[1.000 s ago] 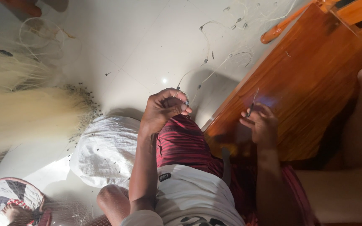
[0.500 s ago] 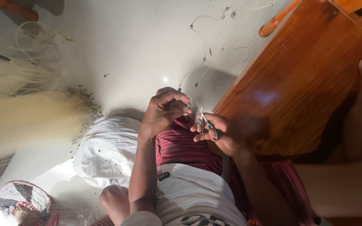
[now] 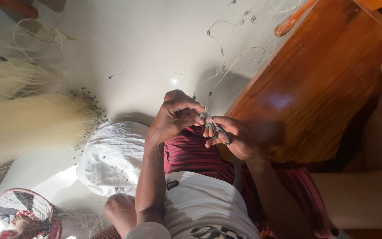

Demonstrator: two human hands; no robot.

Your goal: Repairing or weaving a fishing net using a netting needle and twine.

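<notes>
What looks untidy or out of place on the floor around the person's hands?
Loose pale line with small dark weights lies tangled across the white tiled floor, and dark specks are scattered beside the pale fibre bundle. The left hand pinches a thin line; the right hand holds small grey scissors.

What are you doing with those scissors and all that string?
A person sits on a pale tiled floor. The left hand pinches a thin pale line, and the right hand holds small scissors right at it. A pale heap of netting and a white sack lie beside them.
</notes>
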